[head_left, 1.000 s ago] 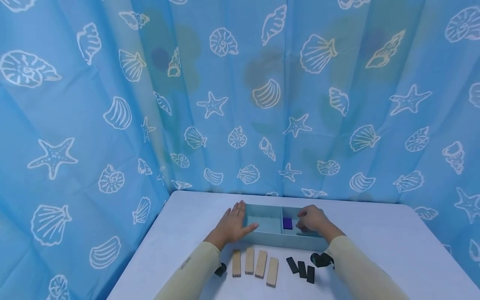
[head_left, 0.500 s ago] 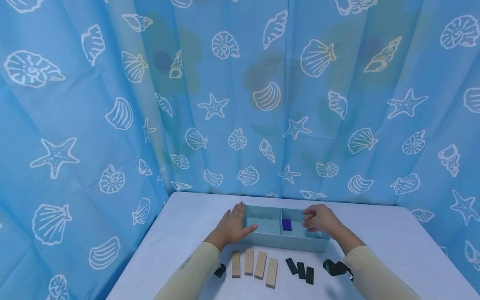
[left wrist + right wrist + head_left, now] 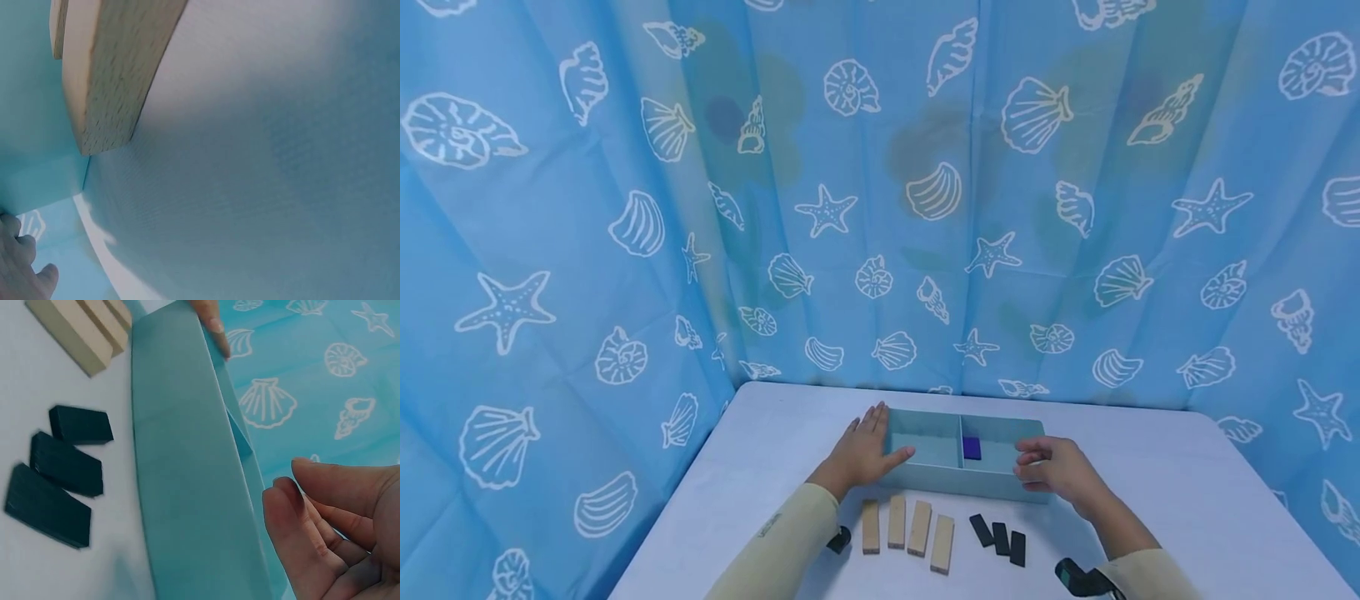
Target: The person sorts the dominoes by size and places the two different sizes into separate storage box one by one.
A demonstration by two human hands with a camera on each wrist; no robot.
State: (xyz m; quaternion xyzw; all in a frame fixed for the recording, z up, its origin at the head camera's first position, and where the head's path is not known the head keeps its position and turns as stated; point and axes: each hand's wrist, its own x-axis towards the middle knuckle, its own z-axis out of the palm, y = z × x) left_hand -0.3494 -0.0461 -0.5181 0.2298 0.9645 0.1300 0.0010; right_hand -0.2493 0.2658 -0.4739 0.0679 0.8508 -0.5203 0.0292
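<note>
A pale blue-green box with a divider stands on the table. My left hand rests against its left end, fingers extended and thumb over the front rim; only fingertips show in the left wrist view. A flat purple piece lies in the right compartment, beside the divider. Over the box's right end is my right hand, fingers loosely bent and holding nothing. In the right wrist view its thumb and index finger are apart, with no object between them.
Several light wooden blocks lie in a row in front of the box. To their right are three black blocks. A white table carries everything, and a blue shell-patterned curtain hangs behind it and at the left.
My right hand has come out of the right compartment, moving right and toward me, its fingers loosening. The left hand has stayed on the box's left end.
</note>
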